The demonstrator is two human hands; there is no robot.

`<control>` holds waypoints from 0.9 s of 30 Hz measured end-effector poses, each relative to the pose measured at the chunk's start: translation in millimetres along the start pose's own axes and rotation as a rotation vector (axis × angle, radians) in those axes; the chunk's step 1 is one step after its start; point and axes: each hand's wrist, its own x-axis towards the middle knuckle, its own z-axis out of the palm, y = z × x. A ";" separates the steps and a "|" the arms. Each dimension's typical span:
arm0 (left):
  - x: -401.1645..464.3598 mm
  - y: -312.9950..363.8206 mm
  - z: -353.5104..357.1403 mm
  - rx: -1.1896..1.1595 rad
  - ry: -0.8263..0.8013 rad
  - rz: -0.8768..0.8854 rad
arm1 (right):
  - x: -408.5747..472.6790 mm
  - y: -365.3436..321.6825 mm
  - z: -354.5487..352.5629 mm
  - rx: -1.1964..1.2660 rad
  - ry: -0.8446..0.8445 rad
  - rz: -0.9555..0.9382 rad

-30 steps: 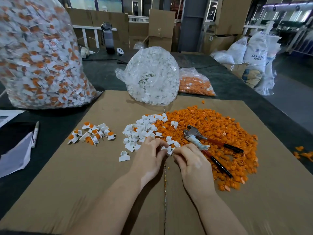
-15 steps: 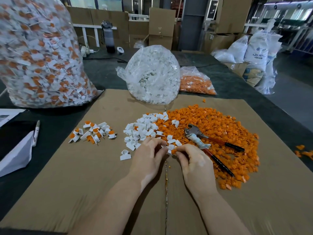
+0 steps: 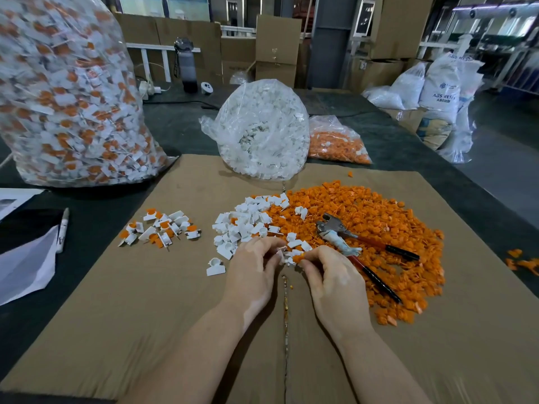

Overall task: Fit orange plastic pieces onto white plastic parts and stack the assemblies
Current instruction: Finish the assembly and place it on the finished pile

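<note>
1. I am seeing an orange piece [image 3: 298,258] being pinched in the fingers of the right hand [image 3: 332,279], right against a white part [image 3: 287,259] at the near rim of the loose piles.
2. The left hand [image 3: 253,272] is meeting it from the other side, its fingers curling round that white part; the two hands are almost touching over the seam of the cardboard sheet [image 3: 163,310].
3. Just beyond the fingers, the white parts pile [image 3: 245,223] is lying against the left flank of the broad orange pieces heap [image 3: 376,225], which is spreading toward the sheet's right edge.
4. One stray white part [image 3: 215,266] is sitting just left of the left hand.
5. Pliers [image 3: 338,231] with red and black handles are resting on the orange heap, beside the right hand.
6. A small cluster of finished assemblies [image 3: 160,227] is lying toward the sheet's left side, well apart from the hands.
7. At the sheet's far edge a clear bag of white parts [image 3: 265,129] is standing, a bag of orange pieces [image 3: 335,141] just right of it, on the dark table [image 3: 175,123].
8. A big bag of assemblies [image 3: 67,94] is filling the table's far left corner.
</note>
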 end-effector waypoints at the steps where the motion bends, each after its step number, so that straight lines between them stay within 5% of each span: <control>1: 0.4 0.4 -0.2 -0.008 -0.007 -0.009 | 0.2 -0.1 0.1 -0.001 -0.001 0.004; 7: 4.4 3.8 -3.8 -0.225 -0.100 -0.169 | 1.2 -0.4 0.3 0.008 0.004 0.018; 15: 3.5 3.7 -0.5 -0.138 -0.102 -0.124 | 1.4 1.4 1.7 0.035 0.017 0.059; 27: -3.2 6.0 -2.2 -0.363 -0.116 -0.196 | 0.4 -0.5 1.1 -0.022 0.027 0.005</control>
